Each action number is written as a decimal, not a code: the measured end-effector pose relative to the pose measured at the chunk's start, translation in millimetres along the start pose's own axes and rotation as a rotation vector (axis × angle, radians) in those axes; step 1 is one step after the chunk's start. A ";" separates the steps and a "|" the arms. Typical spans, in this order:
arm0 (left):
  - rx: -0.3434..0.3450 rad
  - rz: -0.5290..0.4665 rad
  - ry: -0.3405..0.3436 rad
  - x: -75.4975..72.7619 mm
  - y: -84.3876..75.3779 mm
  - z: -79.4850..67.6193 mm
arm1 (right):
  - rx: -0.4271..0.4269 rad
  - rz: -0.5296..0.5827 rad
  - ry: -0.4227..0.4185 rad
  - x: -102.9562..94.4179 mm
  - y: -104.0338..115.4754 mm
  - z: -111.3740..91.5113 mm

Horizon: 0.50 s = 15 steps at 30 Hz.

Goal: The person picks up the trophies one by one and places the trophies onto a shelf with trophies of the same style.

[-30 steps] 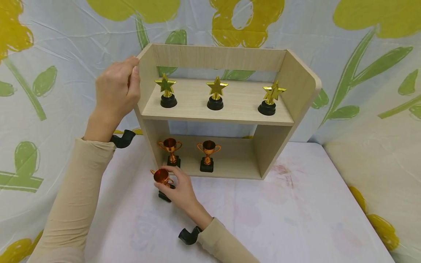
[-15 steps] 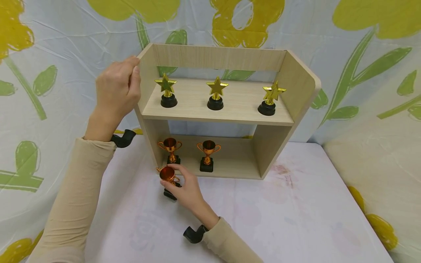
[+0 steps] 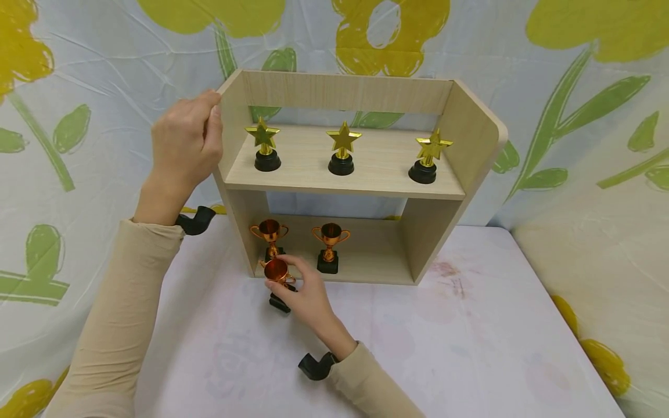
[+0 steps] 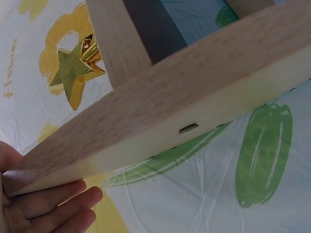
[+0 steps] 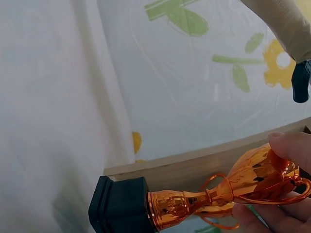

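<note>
My left hand [image 3: 185,136] grips the upper front edge of the left side panel of a wooden two-tier shelf [image 3: 345,191]; in the left wrist view its thumb and fingers [image 4: 53,206] lie on opposite faces of the panel. With thumb and fingers at the bowl, my right hand [image 3: 313,296] holds a copper-coloured trophy cup [image 3: 276,270] in front of the lower tier. In the right wrist view the cup's black square base [image 5: 121,206] shows clear of the fingers. Two similar trophy cups stand on the lower tier, a left one [image 3: 269,231] partly hidden and a middle one [image 3: 330,247].
Three gold star trophies with black bases stand on the upper tier: a left one [image 3: 263,145], a middle one [image 3: 342,150] and a right one [image 3: 427,157]. The shelf stands on a white-covered table [image 3: 470,348] before a flower-patterned cloth backdrop [image 3: 601,116].
My right hand has carried the trophy cup rightward and slightly toward the shelf, so it now overlaps the left cup's base in the head view. The left hand stays in place.
</note>
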<state>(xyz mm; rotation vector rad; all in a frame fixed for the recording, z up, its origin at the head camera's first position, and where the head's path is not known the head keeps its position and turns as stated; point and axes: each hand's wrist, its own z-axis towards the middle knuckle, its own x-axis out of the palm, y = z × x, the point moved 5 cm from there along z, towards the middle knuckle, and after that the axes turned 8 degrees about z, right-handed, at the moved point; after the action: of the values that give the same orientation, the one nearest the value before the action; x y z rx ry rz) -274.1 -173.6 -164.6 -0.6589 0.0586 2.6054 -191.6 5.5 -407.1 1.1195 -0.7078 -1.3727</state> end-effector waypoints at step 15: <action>-0.001 -0.007 0.001 -0.3 -0.1 -0.1 | -0.039 0.027 -0.014 -13.3 3.8 4.0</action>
<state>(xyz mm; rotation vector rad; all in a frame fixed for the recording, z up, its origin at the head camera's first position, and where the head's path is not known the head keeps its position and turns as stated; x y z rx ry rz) -273.8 -173.6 -164.6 -0.6594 0.0544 2.5985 -195.5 17.0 -399.4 1.0672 -0.7010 -1.3671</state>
